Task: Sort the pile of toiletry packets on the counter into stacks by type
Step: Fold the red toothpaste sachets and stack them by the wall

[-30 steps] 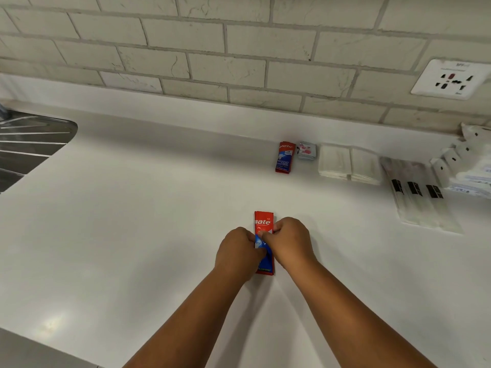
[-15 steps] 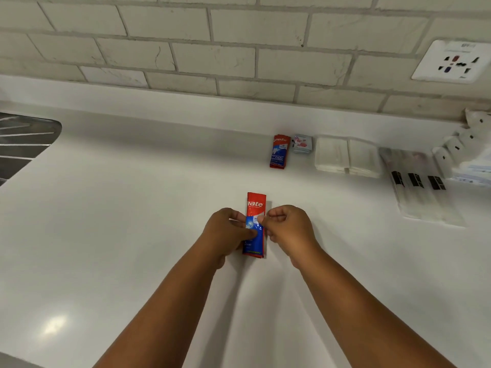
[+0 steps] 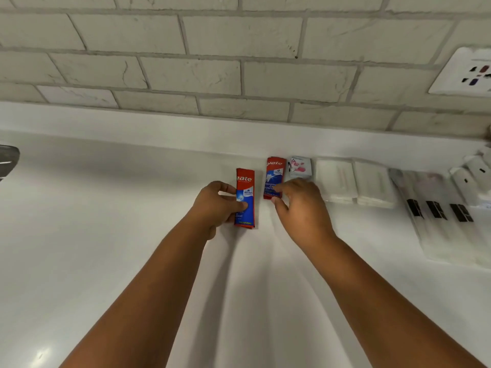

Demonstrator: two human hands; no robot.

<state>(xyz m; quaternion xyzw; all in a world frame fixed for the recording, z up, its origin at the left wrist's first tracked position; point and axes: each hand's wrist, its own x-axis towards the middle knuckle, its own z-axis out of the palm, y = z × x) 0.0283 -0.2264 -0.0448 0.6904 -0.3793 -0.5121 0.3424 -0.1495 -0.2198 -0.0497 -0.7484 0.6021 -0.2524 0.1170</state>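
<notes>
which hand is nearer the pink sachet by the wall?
Right. The right hand sits just in front of the pink sachet; the left hand is further left, holding a toothpaste packet.

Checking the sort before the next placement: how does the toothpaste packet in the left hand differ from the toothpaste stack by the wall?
The held toothpaste packet is pinched by the left hand; the toothpaste stack lies on the counter, with the right hand at its near end. The held packet is nearer the camera and to the left; the stack sits next to a white-and-pink sachet. Both are red and blue with the same brand lettering, long sides pointing toward the wall.
</notes>
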